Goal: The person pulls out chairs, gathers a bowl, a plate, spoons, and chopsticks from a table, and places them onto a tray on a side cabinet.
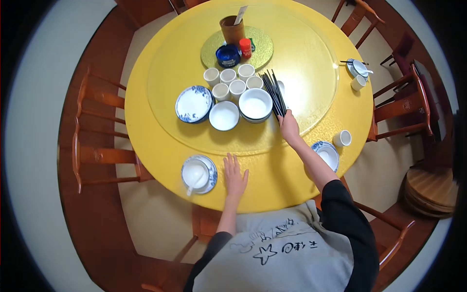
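Note:
My right hand (289,125) is closed on the lower end of a bundle of black chopsticks (274,92) at the right of the glass turntable. My left hand (234,176) lies on the yellow table with its fingers spread and nothing in it. Just left of it, a bowl with a white spoon (194,179) rests on a blue-patterned plate (210,183). Left of the chopsticks stand stacked white bowls (255,103), a single-looking bowl (224,116), stacked blue-patterned plates (194,104) and several white cups (237,87). A white spoon (281,87) lies partly hidden behind the chopsticks.
A gold round mat (265,48) holds a brown container (232,30), a blue ashtray (228,56) and a red-capped jar (245,48). Place settings with cups (342,138) (358,82) sit along the right edge. Wooden chairs (104,155) surround the yellow table (165,165).

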`<state>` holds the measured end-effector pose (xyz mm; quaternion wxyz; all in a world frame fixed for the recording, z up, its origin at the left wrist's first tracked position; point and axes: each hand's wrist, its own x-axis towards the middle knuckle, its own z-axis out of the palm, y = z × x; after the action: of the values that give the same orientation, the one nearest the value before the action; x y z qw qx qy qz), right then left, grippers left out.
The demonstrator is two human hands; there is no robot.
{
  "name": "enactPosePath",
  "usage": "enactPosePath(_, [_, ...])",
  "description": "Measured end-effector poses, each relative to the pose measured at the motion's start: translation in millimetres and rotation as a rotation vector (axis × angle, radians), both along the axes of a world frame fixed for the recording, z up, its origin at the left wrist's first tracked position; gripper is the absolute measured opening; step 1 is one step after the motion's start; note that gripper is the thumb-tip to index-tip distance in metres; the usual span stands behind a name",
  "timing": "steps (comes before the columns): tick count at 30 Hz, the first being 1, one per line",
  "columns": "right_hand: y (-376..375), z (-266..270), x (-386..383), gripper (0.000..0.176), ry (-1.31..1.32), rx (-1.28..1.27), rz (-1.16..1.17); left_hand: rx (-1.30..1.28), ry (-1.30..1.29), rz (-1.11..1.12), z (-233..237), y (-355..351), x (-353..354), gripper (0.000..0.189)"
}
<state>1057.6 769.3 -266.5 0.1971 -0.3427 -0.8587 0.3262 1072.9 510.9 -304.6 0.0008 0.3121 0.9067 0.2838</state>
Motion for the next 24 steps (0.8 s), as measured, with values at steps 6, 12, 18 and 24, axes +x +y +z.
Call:
enactPosePath(6, [15.5,-12.7,-30.7,0.022,-0.160,0.069,0.017,-0.252,0.035,-0.004,-17.8,55.8,-15.3,0.059])
enactPosePath(12, [34.4,-24.5,-25.4,0.034,-0.277,0.326,0.048,-0.250,0.002,-0.013,-16.3,72.5,1.3,0.060])
enactPosePath(18, [-34.1,6.0,-102.7,0.041,-0.366,0.664,-0.080,-0.268,-0.054,-0.133,25.8,6.4,-85.8,0.067])
enactPosePath(24, [-51.2,12.0,-124.0,0.034,-0.365,0.751,-0.250,-0.345,-0.010,-0.264,49.4,-7.8,-114.1,0.069])
